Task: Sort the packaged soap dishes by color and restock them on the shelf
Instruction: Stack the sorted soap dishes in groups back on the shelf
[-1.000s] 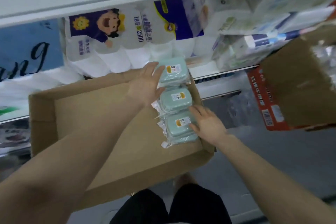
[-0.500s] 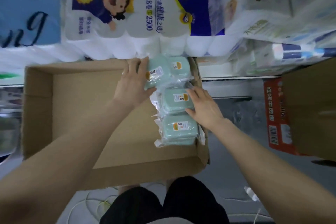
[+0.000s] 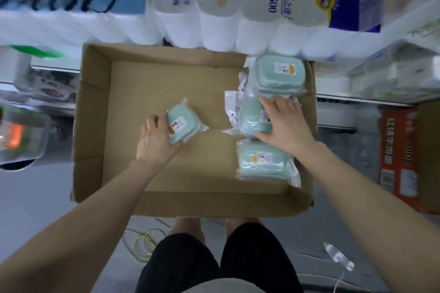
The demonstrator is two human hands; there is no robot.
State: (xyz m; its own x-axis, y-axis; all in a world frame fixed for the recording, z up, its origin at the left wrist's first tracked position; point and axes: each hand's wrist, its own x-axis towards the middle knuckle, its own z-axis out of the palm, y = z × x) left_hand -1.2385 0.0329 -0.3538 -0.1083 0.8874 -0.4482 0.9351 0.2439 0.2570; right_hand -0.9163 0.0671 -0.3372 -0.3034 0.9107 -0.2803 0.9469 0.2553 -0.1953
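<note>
Pale green soap dishes in clear wrap lie in an open cardboard box [image 3: 95, 112]. My left hand [image 3: 158, 141] grips one wrapped dish [image 3: 182, 125] near the middle of the box floor. Along the box's right wall lie three stacks: a far stack [image 3: 277, 76], a middle dish [image 3: 252, 118] and a near stack [image 3: 264, 162]. My right hand [image 3: 284, 123] lies over the middle dish, fingers spread and thumb curled round its near edge.
Big packs of toilet rolls [image 3: 238, 7] fill the shelf behind the box. A red carton [image 3: 400, 157] stands on the floor at the right. A small plastic bottle [image 3: 338, 256] and a yellow-green cord [image 3: 142, 242] lie near my knees.
My left hand has carried one dish from the far stack leftward to the middle of the box. My right hand stays on the middle dish. The camera has tilted down.
</note>
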